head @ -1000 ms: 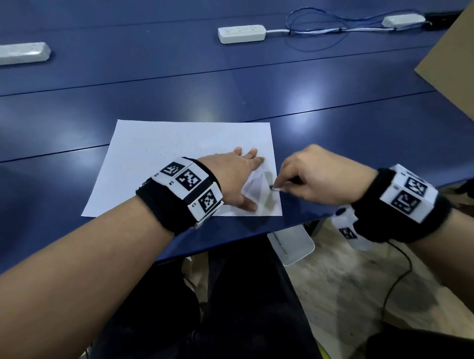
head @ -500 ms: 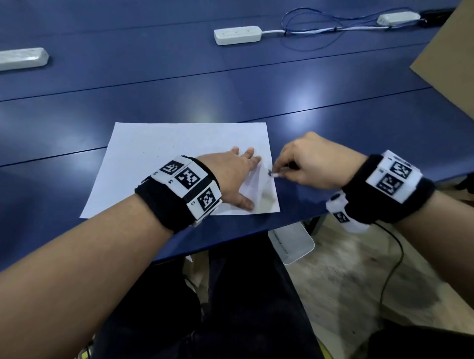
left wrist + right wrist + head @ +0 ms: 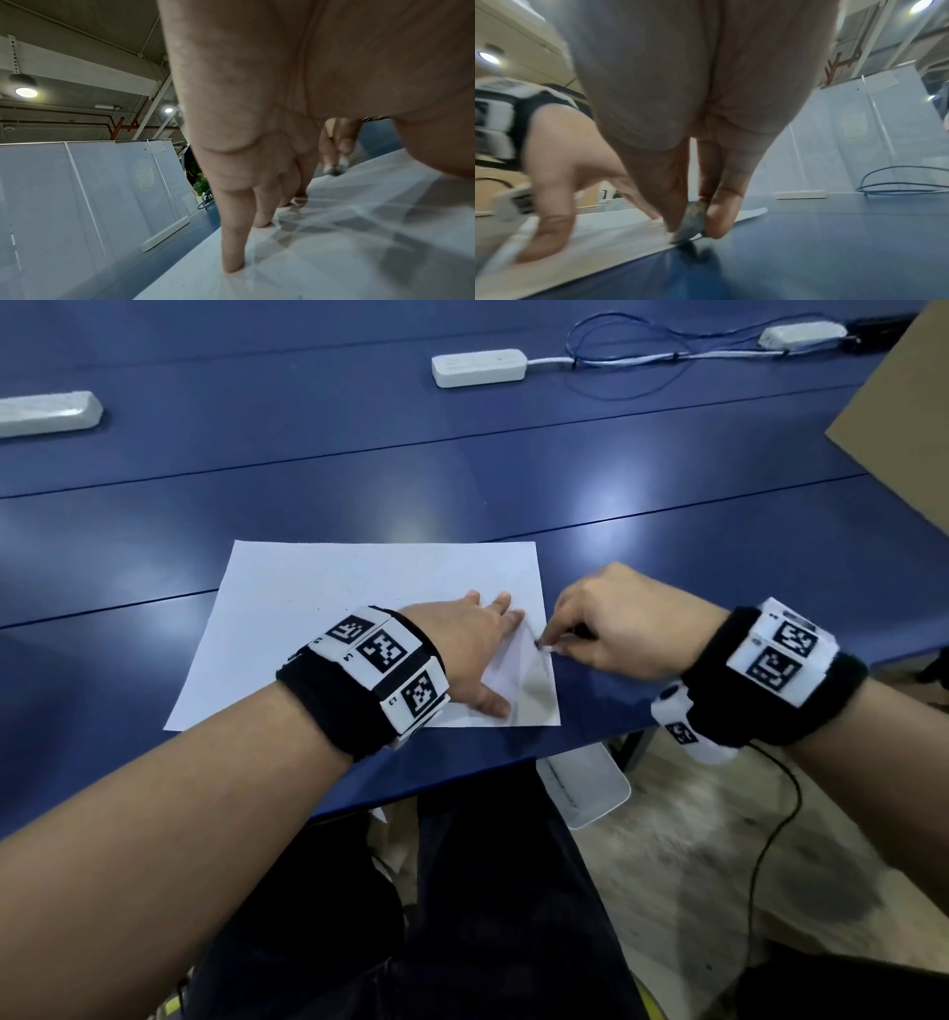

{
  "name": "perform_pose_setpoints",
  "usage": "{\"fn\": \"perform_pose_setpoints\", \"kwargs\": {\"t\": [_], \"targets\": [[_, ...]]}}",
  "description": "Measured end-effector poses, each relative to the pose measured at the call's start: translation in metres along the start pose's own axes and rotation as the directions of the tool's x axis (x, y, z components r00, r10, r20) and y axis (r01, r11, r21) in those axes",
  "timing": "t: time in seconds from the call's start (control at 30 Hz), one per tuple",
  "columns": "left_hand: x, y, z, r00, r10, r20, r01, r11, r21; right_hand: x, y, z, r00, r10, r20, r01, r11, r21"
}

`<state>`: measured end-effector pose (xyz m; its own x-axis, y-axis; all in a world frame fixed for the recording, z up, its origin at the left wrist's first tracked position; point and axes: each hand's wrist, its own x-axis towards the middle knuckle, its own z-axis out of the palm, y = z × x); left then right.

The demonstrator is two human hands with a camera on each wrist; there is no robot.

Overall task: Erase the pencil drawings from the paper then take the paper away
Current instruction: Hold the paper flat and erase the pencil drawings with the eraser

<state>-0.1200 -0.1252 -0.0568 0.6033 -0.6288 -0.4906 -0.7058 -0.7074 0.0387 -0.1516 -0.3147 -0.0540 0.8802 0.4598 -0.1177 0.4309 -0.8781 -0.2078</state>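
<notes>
Both hands work: left point(image 3: 470, 654) flat on paper point(image 3: 308, 618); right point(image 3: 693, 182) wrist view shows pinched eraser point(image 3: 693, 220).

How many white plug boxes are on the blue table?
3: one power strip far left, one in the far middle, one far right by the cables. More may lie outside the view.

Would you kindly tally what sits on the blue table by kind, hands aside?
Paper: 1
Eraser, pinched in the right hand: 1
White power strips: 3
Total: 5
</notes>
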Motion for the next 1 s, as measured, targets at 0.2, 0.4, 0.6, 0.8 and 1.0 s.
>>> {"fn": "perform_pose_setpoints", "kwargs": {"t": [0.2, 0.4, 0.6, 0.8, 1.0], "targets": [[0.001, 0.000, 0.001, 1.000, 0.005, 0.004, -0.005, 1.000, -0.002, -0.006, -0.004, 0.002, 1.000, -0.021, 0.024, 0.020, 1.000, 0.012], [0.003, -0.002, 0.003, 1.000, 0.002, -0.004, -0.002, 1.000, -0.014, -0.016, -0.012, 0.003, 0.995, -0.078, 0.059, 0.077, 0.997, 0.023], [0.002, -0.001, 0.001, 1.000, 0.006, 0.002, -0.006, 1.000, -0.009, 0.002, 0.010, -0.002, 0.999, 0.039, -0.018, -0.039, 0.999, -0.009], [0.002, -0.002, 0.005, 1.000, -0.003, -0.005, 0.003, 1.000, -0.016, -0.023, -0.016, 0.004, 0.984, -0.163, 0.070, 0.160, 0.986, 0.048], [0.000, 0.000, 0.002, 1.000, -0.013, -0.004, 0.013, 1.000, -0.024, 0.014, 0.009, -0.005, 1.000, 0.027, 0.004, -0.027, 0.999, -0.033]]}}
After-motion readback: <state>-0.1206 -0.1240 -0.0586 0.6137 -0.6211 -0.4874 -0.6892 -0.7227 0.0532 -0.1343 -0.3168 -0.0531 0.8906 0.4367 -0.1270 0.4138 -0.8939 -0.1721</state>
